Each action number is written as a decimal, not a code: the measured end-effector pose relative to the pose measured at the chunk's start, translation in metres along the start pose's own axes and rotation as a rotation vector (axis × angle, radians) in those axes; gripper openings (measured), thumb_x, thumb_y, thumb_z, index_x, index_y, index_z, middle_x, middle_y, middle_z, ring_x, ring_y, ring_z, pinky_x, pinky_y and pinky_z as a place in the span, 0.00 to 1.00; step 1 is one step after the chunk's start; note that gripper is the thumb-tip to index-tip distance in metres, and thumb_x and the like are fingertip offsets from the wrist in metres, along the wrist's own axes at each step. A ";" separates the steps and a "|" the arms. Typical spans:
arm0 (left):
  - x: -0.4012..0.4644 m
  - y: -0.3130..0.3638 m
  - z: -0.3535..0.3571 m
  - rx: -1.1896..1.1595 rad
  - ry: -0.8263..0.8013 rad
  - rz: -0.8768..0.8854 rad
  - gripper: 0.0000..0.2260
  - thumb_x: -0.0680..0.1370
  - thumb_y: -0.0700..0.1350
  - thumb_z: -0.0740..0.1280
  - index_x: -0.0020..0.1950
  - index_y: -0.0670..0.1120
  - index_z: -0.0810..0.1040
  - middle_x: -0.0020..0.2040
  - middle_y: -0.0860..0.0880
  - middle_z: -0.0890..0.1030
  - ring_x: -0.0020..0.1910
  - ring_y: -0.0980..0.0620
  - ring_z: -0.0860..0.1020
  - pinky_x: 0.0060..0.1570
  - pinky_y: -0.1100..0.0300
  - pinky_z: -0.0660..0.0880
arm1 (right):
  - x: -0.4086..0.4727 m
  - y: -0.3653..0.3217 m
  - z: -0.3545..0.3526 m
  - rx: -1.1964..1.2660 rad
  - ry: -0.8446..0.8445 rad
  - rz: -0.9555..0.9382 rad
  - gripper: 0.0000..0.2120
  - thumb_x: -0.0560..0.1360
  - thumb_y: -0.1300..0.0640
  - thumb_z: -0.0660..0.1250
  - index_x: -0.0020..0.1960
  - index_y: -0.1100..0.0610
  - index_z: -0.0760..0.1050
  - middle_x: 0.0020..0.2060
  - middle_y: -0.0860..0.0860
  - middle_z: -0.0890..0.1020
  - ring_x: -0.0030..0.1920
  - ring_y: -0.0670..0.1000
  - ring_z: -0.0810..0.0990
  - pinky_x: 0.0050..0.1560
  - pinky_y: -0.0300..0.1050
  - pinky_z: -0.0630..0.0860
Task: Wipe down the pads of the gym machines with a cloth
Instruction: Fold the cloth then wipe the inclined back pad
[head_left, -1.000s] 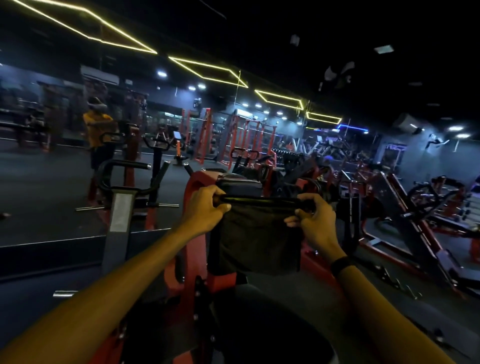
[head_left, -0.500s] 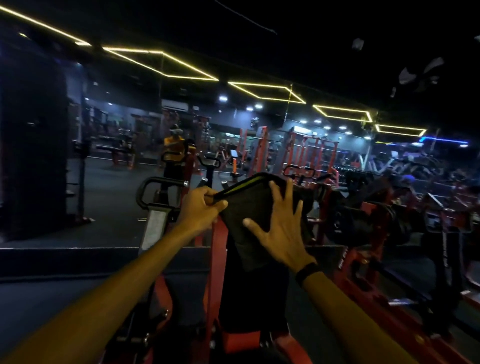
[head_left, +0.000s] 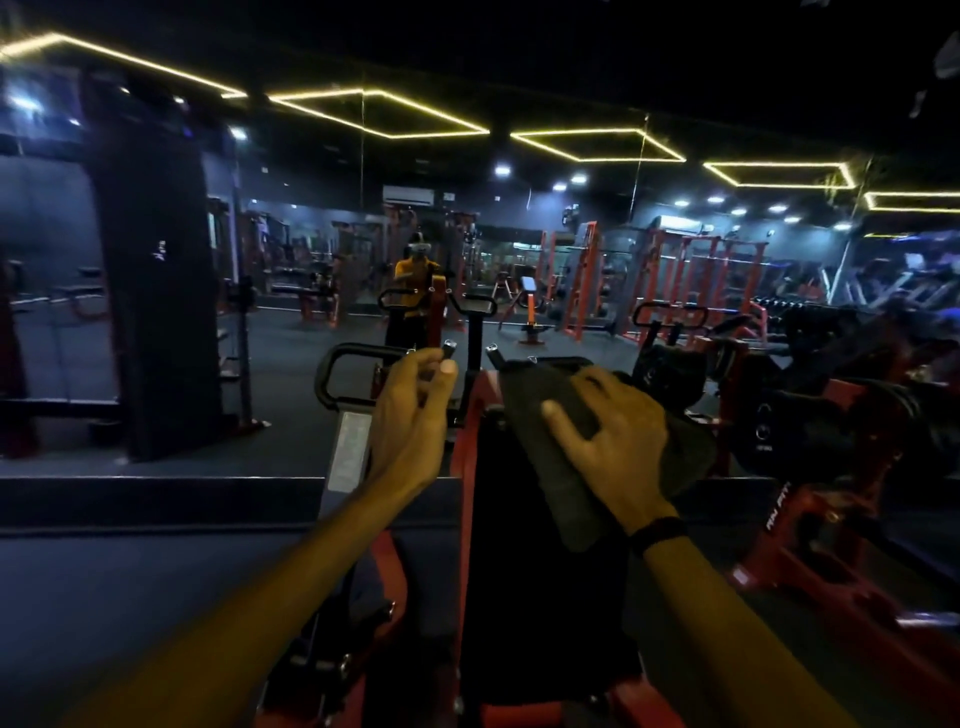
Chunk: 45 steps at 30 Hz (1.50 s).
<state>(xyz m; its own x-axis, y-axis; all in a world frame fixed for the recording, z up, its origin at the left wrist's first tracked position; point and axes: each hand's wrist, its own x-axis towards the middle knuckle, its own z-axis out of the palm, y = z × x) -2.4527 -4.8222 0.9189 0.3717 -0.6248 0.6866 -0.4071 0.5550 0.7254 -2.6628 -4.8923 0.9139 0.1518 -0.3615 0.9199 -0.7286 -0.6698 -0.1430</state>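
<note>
A dark cloth (head_left: 566, 467) is draped over the top of the black upright pad (head_left: 524, 582) of a red-framed gym machine right before me. My right hand (head_left: 613, 441) lies flat on the cloth with spread fingers and presses it against the pad's upper right side. To the left of the pad's top, my left hand (head_left: 410, 421) hangs in the air, fingers loosely bent and holding nothing. The pad's lower part runs down between my forearms.
A black handle loop (head_left: 343, 374) and a grey post (head_left: 348, 452) stand just left of my left hand. Weight plates and red frames (head_left: 789, 415) crowd the right. A mirror wall ahead reflects a person in yellow (head_left: 410, 291) and more red racks.
My left hand has let go of the cloth's corner and drawn off to the left. My right hand has slid right and down on the cloth. The camera has turned left.
</note>
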 end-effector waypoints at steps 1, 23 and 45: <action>0.001 -0.002 0.000 -0.011 0.010 0.017 0.33 0.74 0.69 0.55 0.66 0.47 0.76 0.58 0.50 0.79 0.54 0.61 0.77 0.49 0.70 0.70 | 0.000 0.003 0.000 0.025 0.045 0.082 0.26 0.78 0.34 0.58 0.57 0.54 0.81 0.57 0.52 0.82 0.53 0.57 0.81 0.57 0.62 0.75; -0.016 -0.019 0.077 0.139 -0.070 0.479 0.18 0.82 0.52 0.59 0.60 0.43 0.83 0.64 0.52 0.78 0.65 0.60 0.72 0.67 0.66 0.64 | -0.110 -0.010 0.023 0.332 0.272 0.772 0.37 0.76 0.28 0.54 0.77 0.49 0.62 0.74 0.49 0.67 0.72 0.52 0.68 0.70 0.59 0.69; -0.013 -0.030 0.084 0.031 0.007 0.502 0.20 0.84 0.48 0.55 0.52 0.42 0.85 0.51 0.47 0.85 0.56 0.49 0.80 0.58 0.43 0.73 | -0.215 -0.017 0.044 0.154 0.166 0.825 0.36 0.78 0.28 0.49 0.79 0.45 0.56 0.73 0.54 0.66 0.71 0.56 0.69 0.66 0.64 0.72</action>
<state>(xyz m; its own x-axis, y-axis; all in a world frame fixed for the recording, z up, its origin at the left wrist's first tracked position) -2.5158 -4.8769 0.8843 0.1296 -0.2812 0.9509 -0.5621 0.7691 0.3040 -2.6534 -4.8317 0.7028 -0.4956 -0.6808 0.5394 -0.4619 -0.3193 -0.8275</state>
